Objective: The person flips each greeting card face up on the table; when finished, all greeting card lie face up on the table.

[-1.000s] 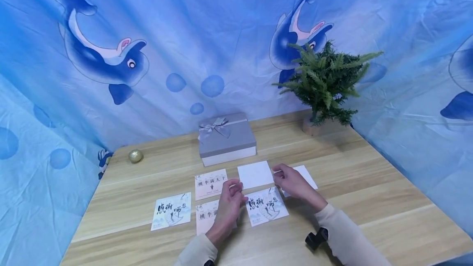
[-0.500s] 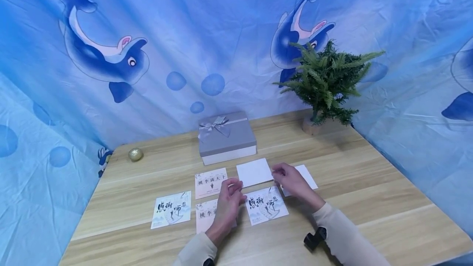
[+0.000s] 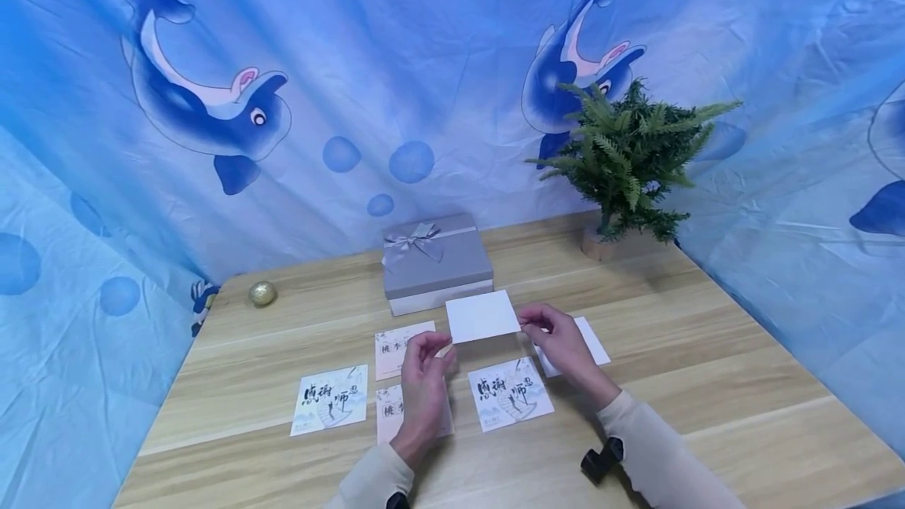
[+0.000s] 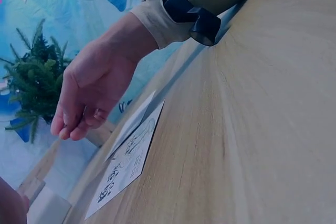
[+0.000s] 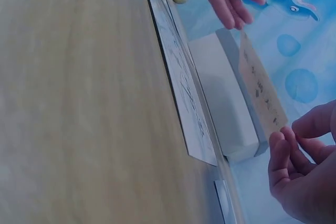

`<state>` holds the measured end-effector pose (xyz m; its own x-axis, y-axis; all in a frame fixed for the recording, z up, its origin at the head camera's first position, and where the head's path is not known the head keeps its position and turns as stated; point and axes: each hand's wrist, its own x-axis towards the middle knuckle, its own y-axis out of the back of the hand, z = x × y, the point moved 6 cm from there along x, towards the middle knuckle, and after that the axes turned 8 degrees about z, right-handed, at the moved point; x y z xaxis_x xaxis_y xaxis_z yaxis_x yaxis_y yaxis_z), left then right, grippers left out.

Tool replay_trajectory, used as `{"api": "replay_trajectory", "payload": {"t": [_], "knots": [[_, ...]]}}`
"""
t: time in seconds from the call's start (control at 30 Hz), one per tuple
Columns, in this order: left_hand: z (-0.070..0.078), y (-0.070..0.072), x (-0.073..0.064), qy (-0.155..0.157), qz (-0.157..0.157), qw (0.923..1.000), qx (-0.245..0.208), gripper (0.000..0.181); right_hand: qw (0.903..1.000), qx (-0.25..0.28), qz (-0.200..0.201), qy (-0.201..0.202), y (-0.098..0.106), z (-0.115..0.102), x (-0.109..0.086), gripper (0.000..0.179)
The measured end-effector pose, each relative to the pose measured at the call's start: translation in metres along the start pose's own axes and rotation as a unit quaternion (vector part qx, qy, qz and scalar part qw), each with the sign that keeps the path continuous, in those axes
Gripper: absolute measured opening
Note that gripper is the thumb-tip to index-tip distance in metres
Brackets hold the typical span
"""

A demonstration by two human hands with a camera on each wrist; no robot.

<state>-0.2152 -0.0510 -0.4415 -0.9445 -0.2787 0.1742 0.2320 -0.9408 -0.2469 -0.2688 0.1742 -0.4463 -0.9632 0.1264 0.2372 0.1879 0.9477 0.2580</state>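
With right hand near 4 o'clock on its edge and left hand near 8, pinching a raised card above the table, blank face up, print beneath. Apparently at the lifting step; for turning over, would call for one edge released, the other swivelled. Farther out, see flat white card towards 4, calligraphy card at 5, gift box past 10.
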Motion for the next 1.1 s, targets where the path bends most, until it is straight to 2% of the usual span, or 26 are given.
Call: {"api": "replay_trajectory", "payload": {"t": [0.17,0.27,0.4,0.53,0.63,0.73,0.87,0.97,1.1], "knots": [[0.003,-0.001,-0.001,-0.016,-0.013,0.999,-0.039,0.035,0.9998,0.0,0.009,0.019,0.001,-0.012,-0.005,0.019],[0.005,-0.001,-0.002,-0.027,-0.02,0.9985,-0.044,0.035,0.9998,-0.004,0.01,0.019,0.0,-0.013,-0.006,0.018],[0.01,-0.002,-0.004,-0.059,-0.033,0.9963,-0.054,0.032,0.9997,-0.003,0.019,0.016,0.001,-0.006,-0.004,0.014],[0.015,-0.003,-0.005,-0.099,-0.049,0.9927,-0.049,0.036,0.9992,-0.003,0.038,0.013,0.004,-0.01,0.0,0.012],[0.016,-0.004,-0.006,-0.107,-0.055,0.9921,-0.035,0.042,0.9991,-0.007,0.04,0.006,0.004,-0.013,0.005,0.012],[0.012,-0.002,-0.005,-0.083,-0.051,0.9952,-0.013,0.041,0.9995,-0.009,0.03,-0.005,0.001,-0.011,0.011,0.011],[-0.001,0.0,-0.004,-0.012,-0.05,0.9975,0.048,0.042,0.9992,-0.024,0.012,-0.03,-0.004,0.0,0.021,0.012],[-0.011,0.0,-0.003,0.038,-0.066,0.9936,0.084,0.049,0.9977,-0.05,-0.007,-0.045,-0.008,0.008,0.029,0.012],[-0.019,-0.004,-0.003,0.068,-0.091,0.9877,0.108,0.059,0.9953,-0.077,-0.026,-0.052,-0.013,0.014,0.038,0.015]]}}
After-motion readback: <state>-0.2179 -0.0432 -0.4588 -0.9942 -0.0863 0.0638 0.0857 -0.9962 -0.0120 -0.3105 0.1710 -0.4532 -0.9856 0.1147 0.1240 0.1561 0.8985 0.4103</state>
